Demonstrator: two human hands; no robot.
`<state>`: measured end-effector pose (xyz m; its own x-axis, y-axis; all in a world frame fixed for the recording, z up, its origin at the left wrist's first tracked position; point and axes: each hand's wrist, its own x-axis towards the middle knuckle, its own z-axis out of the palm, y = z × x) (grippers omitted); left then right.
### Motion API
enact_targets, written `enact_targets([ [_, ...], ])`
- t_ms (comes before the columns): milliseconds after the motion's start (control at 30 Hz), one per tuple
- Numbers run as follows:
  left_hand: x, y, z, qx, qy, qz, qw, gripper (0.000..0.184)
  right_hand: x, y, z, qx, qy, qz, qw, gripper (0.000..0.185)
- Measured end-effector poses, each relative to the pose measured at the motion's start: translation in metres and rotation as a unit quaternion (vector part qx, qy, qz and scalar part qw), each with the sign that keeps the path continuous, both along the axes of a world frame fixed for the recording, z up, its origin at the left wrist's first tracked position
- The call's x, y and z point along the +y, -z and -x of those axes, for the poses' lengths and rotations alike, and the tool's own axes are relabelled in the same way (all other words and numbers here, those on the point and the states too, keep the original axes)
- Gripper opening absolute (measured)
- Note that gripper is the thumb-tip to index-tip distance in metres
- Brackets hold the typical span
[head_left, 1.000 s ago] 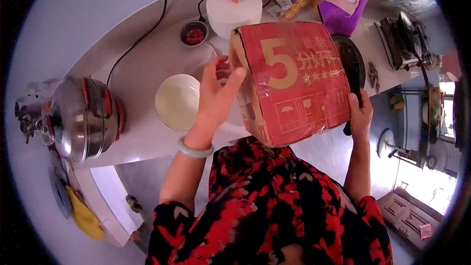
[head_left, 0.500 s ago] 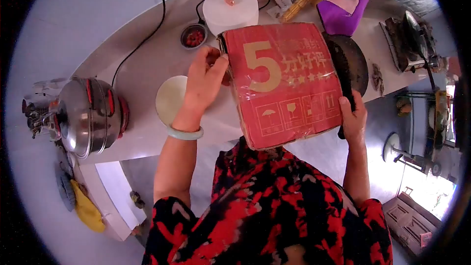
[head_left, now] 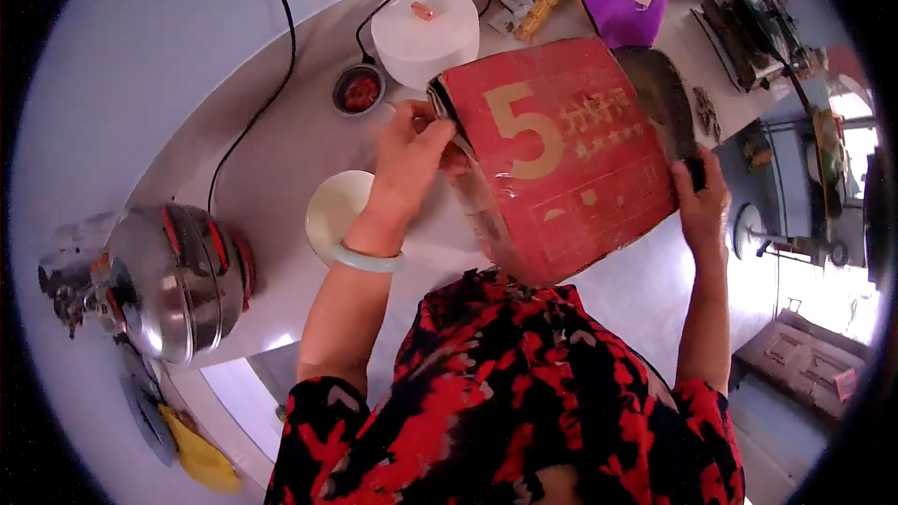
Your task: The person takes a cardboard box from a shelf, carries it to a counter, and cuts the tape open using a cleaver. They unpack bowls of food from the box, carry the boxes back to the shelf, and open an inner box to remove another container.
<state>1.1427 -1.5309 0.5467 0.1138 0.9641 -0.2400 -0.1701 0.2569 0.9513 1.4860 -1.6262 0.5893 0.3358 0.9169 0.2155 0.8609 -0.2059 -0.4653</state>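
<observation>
A red cardboard box [head_left: 585, 164], printed with a large 5 and pale lettering, is held tilted above the counter. At its left edge, my left hand [head_left: 409, 159] is closed on the cardboard near an open dark gap. My right hand [head_left: 703, 201] is at the box's right side, closed round a black handle [head_left: 695, 171]; what the handle belongs to is hard to make out. Behind the box's right edge, a dark round flat thing [head_left: 666, 93] lies partly hidden. Beside my left wrist stands a pale bowl [head_left: 332, 210].
A white lidded appliance [head_left: 426, 37] with a black cord and a small bowl of red pieces [head_left: 359, 91] stand behind. A steel steamer pot [head_left: 173, 285] is at left. A purple bag [head_left: 631, 5] and a stove [head_left: 744, 42] are at back right.
The box has tilted and turned clockwise, showing more of its left side. Both hands moved with it, slightly right in view. The background shifted as the head moved.
</observation>
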Motion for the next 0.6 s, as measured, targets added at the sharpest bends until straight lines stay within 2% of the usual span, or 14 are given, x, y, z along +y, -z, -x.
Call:
enact_targets([
  [67, -0.002, -0.002, 0.005, -0.016, 0.027, 0.019, 0.999, 0.018, -0.014, -0.013, 0.011, 0.088, -0.023, -0.067, 0.994, 0.035],
  [133, -0.001, -0.002, 0.013, -0.029, 0.077, 0.027, 0.996, 0.019, -0.032, -0.046, 0.037, 0.194, -0.021, -0.027, 0.980, 0.032],
  [267, 0.004, 0.005, 0.023, -0.081, 0.124, 0.037, 0.988, 0.020, -0.042, -0.087, 0.108, 0.282, -0.109, 0.068, 0.951, 0.041],
  [400, 0.015, 0.025, 0.024, -0.110, 0.157, 0.050, 0.980, 0.019, -0.026, -0.117, 0.152, 0.193, -0.155, 0.215, 0.945, 0.054],
  [600, 0.011, 0.019, 0.022, -0.184, 0.164, 0.066, 0.967, 0.017, -0.013, -0.143, 0.182, 0.129, -0.150, 0.269, 0.943, 0.063],
])
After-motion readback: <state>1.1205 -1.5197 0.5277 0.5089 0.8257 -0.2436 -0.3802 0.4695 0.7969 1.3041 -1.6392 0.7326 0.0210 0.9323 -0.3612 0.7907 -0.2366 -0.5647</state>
